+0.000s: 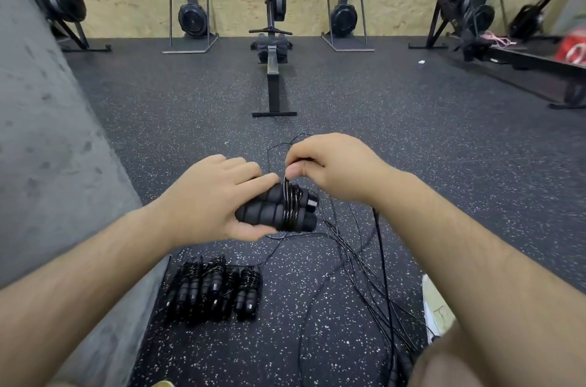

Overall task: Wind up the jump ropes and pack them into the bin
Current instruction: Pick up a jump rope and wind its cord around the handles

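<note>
Left hand point(212, 199) half hides handles point(269, 215); right hand point(333, 167) pinches cord point(289, 205)

Both arms bare and reaching forward, converging at centre. Left forearm point(95, 259) comes in from the lower left, wrist roughly straight, back of the hand up. Left hand point(215, 199) grips the paired handles point(269, 212), fingers curled over the top and thumb underneath. Right forearm point(459, 243) comes in from the lower right, wrist bent slightly down. Right hand point(333, 170) sits just above and beside the left, thumb and forefinger pinching the cord point(287, 186) right over the handles, other fingers curled in. Hands close together, left fingertips just beside the right thumb.
</note>
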`<state>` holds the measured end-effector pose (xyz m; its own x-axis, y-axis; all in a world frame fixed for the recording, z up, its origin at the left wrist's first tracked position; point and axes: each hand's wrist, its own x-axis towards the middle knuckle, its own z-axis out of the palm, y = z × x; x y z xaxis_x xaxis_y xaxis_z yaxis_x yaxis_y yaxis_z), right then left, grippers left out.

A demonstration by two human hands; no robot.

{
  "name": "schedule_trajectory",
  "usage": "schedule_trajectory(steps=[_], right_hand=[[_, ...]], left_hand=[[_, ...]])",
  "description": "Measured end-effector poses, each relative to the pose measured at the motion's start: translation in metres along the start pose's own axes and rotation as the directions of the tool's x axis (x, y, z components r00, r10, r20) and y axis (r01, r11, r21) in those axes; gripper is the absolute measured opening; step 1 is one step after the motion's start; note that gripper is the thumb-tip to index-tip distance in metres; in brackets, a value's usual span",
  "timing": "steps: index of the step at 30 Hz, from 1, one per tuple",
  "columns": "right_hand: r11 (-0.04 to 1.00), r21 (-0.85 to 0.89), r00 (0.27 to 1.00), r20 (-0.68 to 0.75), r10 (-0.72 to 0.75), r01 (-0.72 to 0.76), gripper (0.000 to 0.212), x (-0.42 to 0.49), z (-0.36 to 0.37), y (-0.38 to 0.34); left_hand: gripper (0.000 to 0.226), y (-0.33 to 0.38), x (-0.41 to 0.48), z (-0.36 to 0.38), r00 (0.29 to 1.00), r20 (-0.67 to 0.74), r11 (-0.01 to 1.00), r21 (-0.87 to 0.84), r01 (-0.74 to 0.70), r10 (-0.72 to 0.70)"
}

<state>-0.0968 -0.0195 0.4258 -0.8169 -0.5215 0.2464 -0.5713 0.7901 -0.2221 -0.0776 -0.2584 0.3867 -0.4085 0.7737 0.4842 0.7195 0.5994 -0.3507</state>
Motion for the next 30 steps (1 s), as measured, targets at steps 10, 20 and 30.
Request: schedule_trajectory(steps=[10,20,30], right_hand=[[0.79,0.602,0.993,0.089,0.08,-0.117,0.014,-0.003,0.02,0.004],[0.395,0.855,0.941,0.292,0.169,-0.336,0.03,0.003,0.05,-0.054],[0.703,0.645,0.954,0.189,0.233,-0.3,0.03,0.005,0.039,-0.059]], left_hand=[[0.067,0.013,-0.002,-0.026,0.994,0.044,0.986,-0.128,0.108,-0.103],[0.074,-0.019,-0.004,-0.028,0.936,-0.049,0.937,-0.011,0.35,-0.35],[0.076,-0.034,-0.005,-0.011,0.925,-0.007,0.923,0.073,0.378,-0.379]])
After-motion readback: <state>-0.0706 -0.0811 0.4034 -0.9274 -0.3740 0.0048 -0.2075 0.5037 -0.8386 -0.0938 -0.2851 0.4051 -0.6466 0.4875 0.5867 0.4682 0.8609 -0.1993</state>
